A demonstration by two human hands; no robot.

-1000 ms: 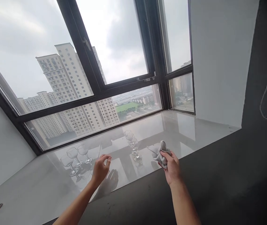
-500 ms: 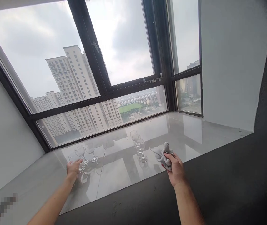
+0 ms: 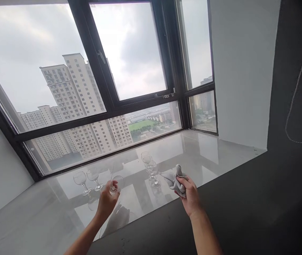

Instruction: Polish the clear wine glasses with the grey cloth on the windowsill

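Observation:
My left hand [image 3: 108, 198] is closed around a clear stemmed wine glass [image 3: 118, 183], held tilted above the glossy window sill [image 3: 137, 198]. Part of that glass is covered by my fingers. A crumpled grey cloth [image 3: 176, 180] is gripped in my right hand [image 3: 190, 198], near the sill's front edge. To the left of my left hand, two wine glasses stand upright, one at the far left [image 3: 80, 178] and another beside it [image 3: 93, 175]. Between my hands, more wine glasses [image 3: 153, 170] stand in a short row running back toward the window.
A dark-framed window [image 3: 111, 106] rises behind the sill, with a handle [image 3: 101, 56] on its sash. White walls [image 3: 241, 78] close in the sides. At right, a beaded cord [image 3: 296, 85] hangs against a dark surface.
My left hand has lifted a wine glass from the left group and carried it rightward. The cloth stays in my right hand. The view has shifted slightly to the right.

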